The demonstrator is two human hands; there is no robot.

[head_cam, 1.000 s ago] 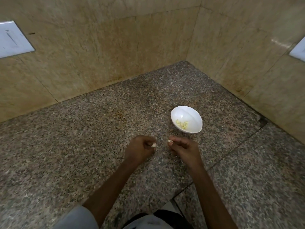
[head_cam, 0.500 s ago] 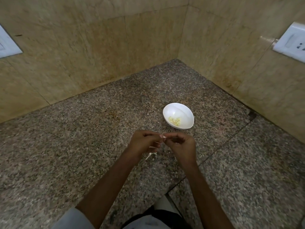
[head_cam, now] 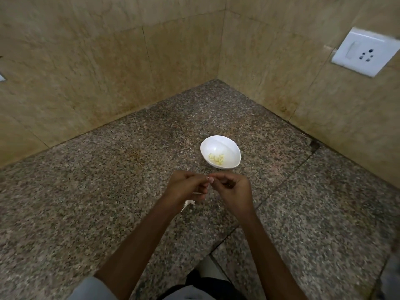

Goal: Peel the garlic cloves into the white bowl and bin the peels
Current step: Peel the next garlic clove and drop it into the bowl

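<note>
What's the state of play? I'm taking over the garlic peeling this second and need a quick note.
Left hand and right hand: both pinch one garlic clove between fingertips, on the near side of the white bowl.
Done: a few peeled cloves lie in the bowl.
Left: finish this clove, drop it in, bin the peel scrap showing under the left hand. No bin in view.

Left hand (head_cam: 186, 188), right hand (head_cam: 233, 189) together, forearms converging; curled fingers (head_cam: 218, 177) pinch garlic clove (head_cam: 210, 179).
</note>
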